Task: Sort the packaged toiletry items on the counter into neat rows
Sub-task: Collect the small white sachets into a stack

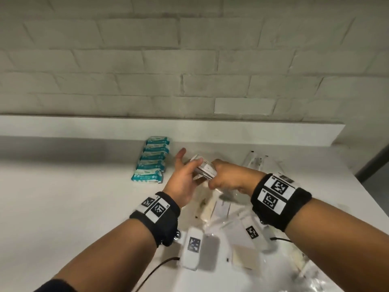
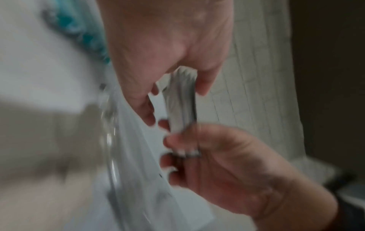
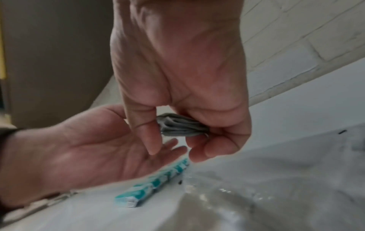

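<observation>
A thin stack of white packets [image 1: 205, 168] is held above the white counter [image 1: 63, 197], just right of a neat row of teal-and-white packets [image 1: 150, 159]. My right hand [image 1: 223, 175] grips the stack's near end, fingers and thumb curled round it [image 3: 181, 125]. My left hand [image 1: 188, 165] is at the far end with its fingers straight; its thumb rests against the stack [image 2: 182, 100], and a gap shows between fingers and packets. In the right wrist view the left palm [image 3: 98, 148] lies open under the right hand [image 3: 175, 148]. The teal row [image 3: 156, 182] lies below them.
Clear plastic bags and loose flat packets [image 1: 231, 209] are scattered on the counter under and behind my right arm, with more [image 1: 256, 161] near the wall. A raised white ledge [image 1: 84, 127] runs along the brick wall. The counter's right edge [image 1: 362, 186] drops off.
</observation>
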`<move>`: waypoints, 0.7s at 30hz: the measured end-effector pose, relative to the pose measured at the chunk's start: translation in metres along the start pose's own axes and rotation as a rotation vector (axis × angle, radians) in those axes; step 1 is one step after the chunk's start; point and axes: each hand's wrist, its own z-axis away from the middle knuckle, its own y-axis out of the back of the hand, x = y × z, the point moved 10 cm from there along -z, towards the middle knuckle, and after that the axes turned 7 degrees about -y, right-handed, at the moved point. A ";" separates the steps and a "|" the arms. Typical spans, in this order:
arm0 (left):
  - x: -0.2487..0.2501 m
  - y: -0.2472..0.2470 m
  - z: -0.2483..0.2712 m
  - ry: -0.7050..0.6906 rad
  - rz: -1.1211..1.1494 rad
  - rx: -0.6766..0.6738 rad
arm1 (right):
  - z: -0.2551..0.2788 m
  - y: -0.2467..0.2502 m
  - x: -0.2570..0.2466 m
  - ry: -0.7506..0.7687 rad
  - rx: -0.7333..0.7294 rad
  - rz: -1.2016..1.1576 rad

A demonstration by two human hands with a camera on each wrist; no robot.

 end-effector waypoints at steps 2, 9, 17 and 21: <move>0.014 0.011 -0.032 -0.029 -0.396 -0.070 | -0.028 0.011 0.001 -0.003 0.021 0.122; 0.031 -0.002 -0.121 -0.154 -1.567 -0.431 | -0.122 0.029 -0.004 -0.011 0.084 0.328; 0.002 0.010 -0.159 -0.179 -1.823 -0.464 | -0.171 0.031 -0.005 0.062 0.177 0.477; 0.004 0.011 -0.158 -0.170 -1.866 -0.444 | -0.155 0.042 -0.003 0.113 0.214 0.429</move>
